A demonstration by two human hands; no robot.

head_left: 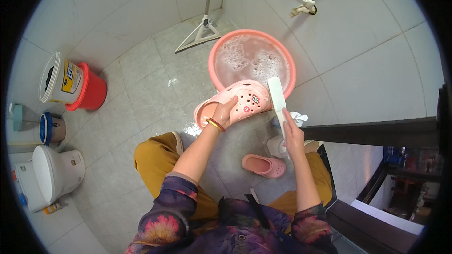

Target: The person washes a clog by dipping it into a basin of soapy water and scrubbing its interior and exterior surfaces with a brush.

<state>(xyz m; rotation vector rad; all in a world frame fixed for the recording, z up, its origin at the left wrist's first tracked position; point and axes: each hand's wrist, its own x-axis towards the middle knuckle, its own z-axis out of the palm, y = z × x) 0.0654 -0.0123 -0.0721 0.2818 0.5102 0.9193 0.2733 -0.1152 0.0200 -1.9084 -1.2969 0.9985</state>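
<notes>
A pink clog (245,101) with round holes and small charms is gripped in my left hand (227,113), the thumb over its upper. It is held over the near rim of a pink basin (213,66) of foamy, cloudy water. My right hand (294,134) is closed round the handle of a white scrubbing brush (278,95). The brush head is beside the clog's toe; whether the bristles touch it is hidden. A second pink clog (264,166) stands on the floor between my legs.
A squeegee (203,30) leans behind the basin, and a tap (305,7) juts from the right wall. White bottles (277,146) stand near my right hand. Along the left are a red bucket (89,89), a white pail (63,82), a bin (54,128) and a toilet (61,171).
</notes>
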